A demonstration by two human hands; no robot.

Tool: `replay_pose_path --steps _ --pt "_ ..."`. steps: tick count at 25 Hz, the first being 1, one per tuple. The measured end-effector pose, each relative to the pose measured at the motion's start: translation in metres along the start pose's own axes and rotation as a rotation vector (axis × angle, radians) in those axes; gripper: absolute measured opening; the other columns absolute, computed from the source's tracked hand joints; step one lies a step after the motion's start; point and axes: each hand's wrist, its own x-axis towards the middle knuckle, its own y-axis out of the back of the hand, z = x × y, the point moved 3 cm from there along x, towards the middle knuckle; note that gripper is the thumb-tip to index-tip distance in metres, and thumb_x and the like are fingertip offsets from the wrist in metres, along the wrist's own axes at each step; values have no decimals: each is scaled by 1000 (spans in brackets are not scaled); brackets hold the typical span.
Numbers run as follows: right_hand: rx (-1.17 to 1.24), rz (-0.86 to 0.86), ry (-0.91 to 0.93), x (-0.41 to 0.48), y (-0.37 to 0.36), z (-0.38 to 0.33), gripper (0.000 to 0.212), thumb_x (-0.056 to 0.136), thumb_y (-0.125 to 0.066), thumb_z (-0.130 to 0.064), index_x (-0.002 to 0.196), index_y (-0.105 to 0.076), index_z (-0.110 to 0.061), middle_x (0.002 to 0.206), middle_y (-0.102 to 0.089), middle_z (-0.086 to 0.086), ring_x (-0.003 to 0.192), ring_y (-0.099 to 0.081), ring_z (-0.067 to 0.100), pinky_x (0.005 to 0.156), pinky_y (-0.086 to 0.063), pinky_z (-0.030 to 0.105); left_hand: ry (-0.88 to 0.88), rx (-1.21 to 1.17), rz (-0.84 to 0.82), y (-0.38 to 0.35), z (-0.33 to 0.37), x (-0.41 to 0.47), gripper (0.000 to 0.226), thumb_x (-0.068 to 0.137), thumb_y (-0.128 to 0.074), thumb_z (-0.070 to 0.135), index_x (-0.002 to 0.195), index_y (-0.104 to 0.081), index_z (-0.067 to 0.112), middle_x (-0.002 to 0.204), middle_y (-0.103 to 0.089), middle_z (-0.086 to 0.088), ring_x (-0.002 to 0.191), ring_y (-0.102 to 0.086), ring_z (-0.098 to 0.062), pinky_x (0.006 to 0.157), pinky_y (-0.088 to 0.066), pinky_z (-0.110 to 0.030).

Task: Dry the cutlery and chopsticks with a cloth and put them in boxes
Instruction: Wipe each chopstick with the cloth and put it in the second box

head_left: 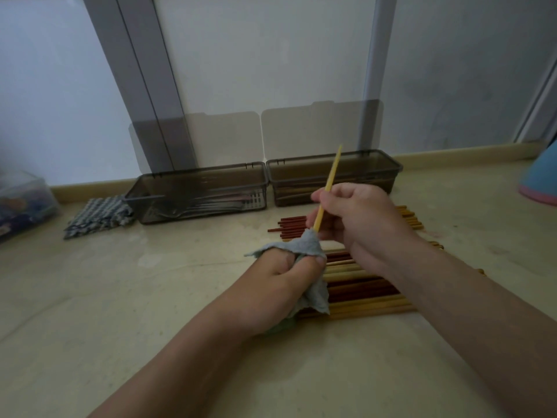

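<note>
Chopstick: pale yellow, single, held off the floor and tilted, upper tip leaning right and toward the wall. Lower end is buried in the cloth.

Right hand: fingers curled round the chopstick's lower half, pinching the shaft just above the cloth.

Left hand: fingers and thumb curled tight round the grey-green cloth, which is bunched about the chopstick's lower end. Loose cloth hangs below the fist, over the pile.

Pile: many chopsticks lying flat on the floor under and behind both hands, roughly parallel, left to right. Mixed pale, yellow and dark red-brown. A separate red bundle lies further back, its ends showing left of the right hand.

Boxes: two smoky clear ones side by side, touching or nearly so, against the wall.
- Left box holds metal cutlery lying lengthwise; individual pieces hard to make out through the tinted wall.
- Right box holds a few chopsticks at the bottom, partly hidden by the right hand.
- Left lid and right lid both stand open, upright against the wall.

Surroundings: striped cloth, folded, on the floor just left of the left box. Clear container at far left, contents blurred. Blue and pink object at the right edge, cut off.
</note>
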Motion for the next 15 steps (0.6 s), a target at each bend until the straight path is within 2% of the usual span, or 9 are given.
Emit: replay_pose_path --steps 3,5,7,8,10,11,13,15 --pt "176 220 -6 14 22 -5 18 105 -46 -17 106 -63 -11 73 -60 7 61 -65 18 57 -54 33 16 18 -45 -5 0 -4 36 99 -42 30 77 -62 10 63 -51 -1 53 -45 -10 52 -38 -22" --pt "87 302 55 20 39 -11 23 107 -43 -21 111 -65 -15 73 -53 3 50 -58 13 49 -51 30 30 -54 7 -3 2 -6 33 98 -45 27 73 -60 14 61 -49 1 55 -45 -12 51 -39 -22" --pt "-364 281 232 25 51 -18 26 106 -44 -25 117 -68 -23 76 -55 -2 57 -59 13 52 -49 31 39 -117 95 2 0 -5 32 97 -47 25 77 -58 3 64 -48 -7 58 -44 -19 53 -40 -24" --pt "-662 249 343 29 51 -21 27 106 -45 -26 118 -68 -27 80 -57 -4 68 -60 16 61 -51 33 32 -118 118 3 -1 -4 36 97 -47 26 84 -56 -6 68 -46 -16 60 -44 -22 56 -41 -28" --pt "-1150 221 475 42 45 -24 30 104 -44 -23 119 -68 -32 90 -54 -3 86 -56 23 79 -51 42 14 -124 125 3 -2 -3 46 94 -48 34 97 -52 -11 77 -48 -30 65 -46 -33 65 -45 -41" --pt "-1303 219 485 53 41 -26 33 102 -44 -19 122 -66 -35 94 -53 0 92 -54 26 85 -48 45 13 -126 132 4 -3 -1 50 91 -48 38 99 -52 -12 82 -50 -35 67 -48 -37 68 -45 -46" --pt "-1517 214 449 77 32 -28 41 96 -46 -16 127 -62 -38 103 -54 6 103 -54 32 95 -41 50 22 -120 152 8 -5 0 53 88 -48 40 98 -53 -12 83 -50 -37 66 -49 -38 66 -42 -44" --pt "-1576 171 398 98 26 -24 41 94 -46 -18 124 -63 -40 105 -51 4 110 -51 33 100 -35 52 25 -113 164 9 -7 1 49 92 -48 37 93 -54 -11 75 -49 -32 63 -47 -30 63 -40 -39"
